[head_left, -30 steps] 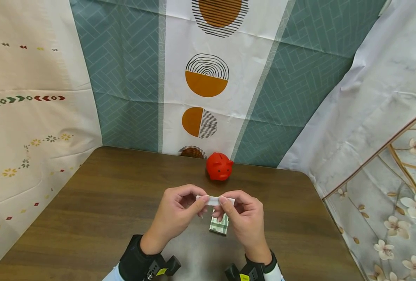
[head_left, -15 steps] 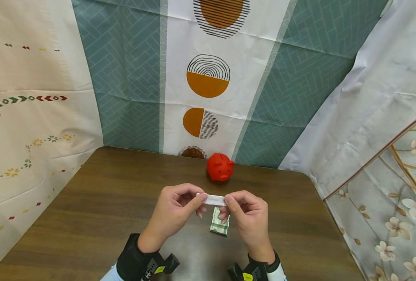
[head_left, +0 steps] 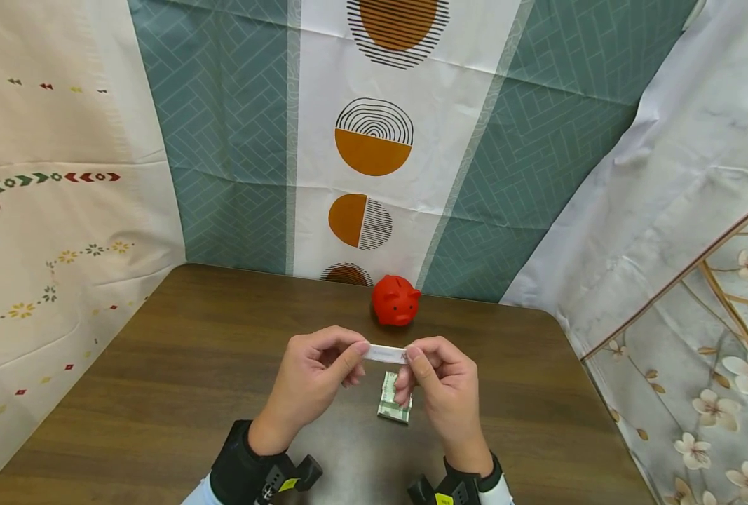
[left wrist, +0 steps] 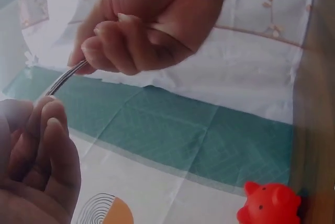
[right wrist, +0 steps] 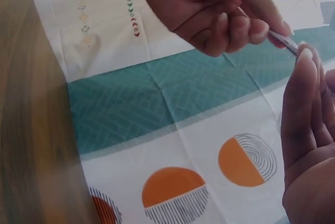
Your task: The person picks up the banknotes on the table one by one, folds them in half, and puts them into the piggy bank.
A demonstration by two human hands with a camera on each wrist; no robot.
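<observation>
Between my two hands a narrow, whitish folded paper strip (head_left: 385,353) is stretched level above the table. My left hand (head_left: 310,386) pinches its left end between thumb and fingers. The right end, with a small dark print mark, is pinched by my right hand (head_left: 444,393). Seen edge-on in the left wrist view, the strip (left wrist: 63,81) shows several thin layers. Below the right fingers lies a green-and-white banknote (head_left: 391,405), partly covered by them in the head view. A red piggy bank (head_left: 395,300) stands beyond both hands.
The brown wooden table (head_left: 209,337) has its back edge against a hanging teal-and-white curtain (head_left: 235,140). A cream patterned cloth (head_left: 64,210) hangs on the left, a white flowered one (head_left: 695,315) on the right.
Both hands have spread slightly apart, baring more of the strip between them, and have risen a little. The piggy bank and the banknote on the table stay in place.
</observation>
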